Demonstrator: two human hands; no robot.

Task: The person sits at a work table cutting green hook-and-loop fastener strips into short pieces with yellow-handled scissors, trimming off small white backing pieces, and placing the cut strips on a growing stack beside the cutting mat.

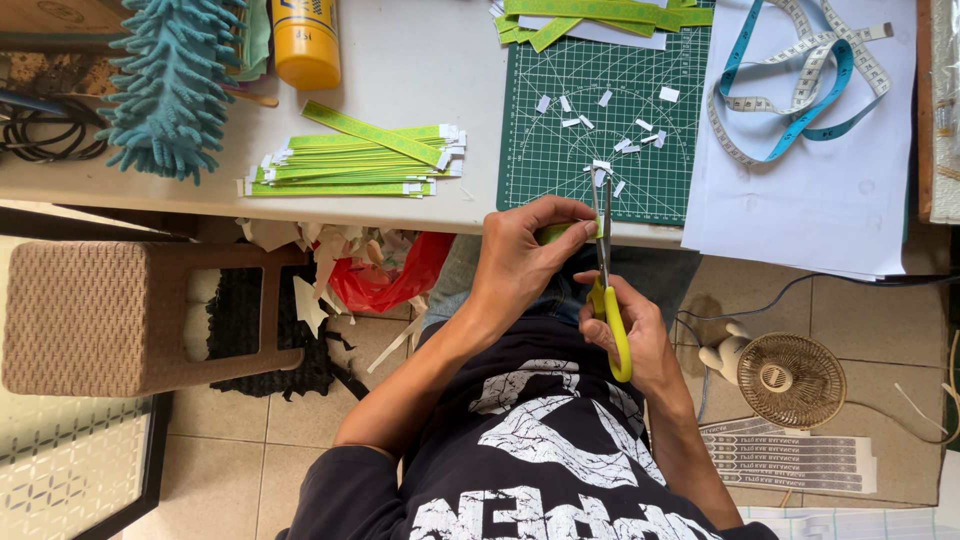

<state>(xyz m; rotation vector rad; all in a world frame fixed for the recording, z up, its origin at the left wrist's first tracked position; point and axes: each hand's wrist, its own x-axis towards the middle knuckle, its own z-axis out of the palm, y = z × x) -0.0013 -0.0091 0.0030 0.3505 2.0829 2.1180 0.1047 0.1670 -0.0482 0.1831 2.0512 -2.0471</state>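
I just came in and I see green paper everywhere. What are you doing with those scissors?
A person sits at a table's edge, cutting. The right hand works yellow-handled scissors, blades pointing up. The left hand pinches a green strip against the blades. Small white scraps lie scattered on the green cutting mat. A stack of green strips sits to the left on the table, and a measuring tape lies on white paper at the right.

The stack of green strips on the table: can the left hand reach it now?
Probably yes, once freed: the left hand holds a green strip, and bare table lies toward the stack.
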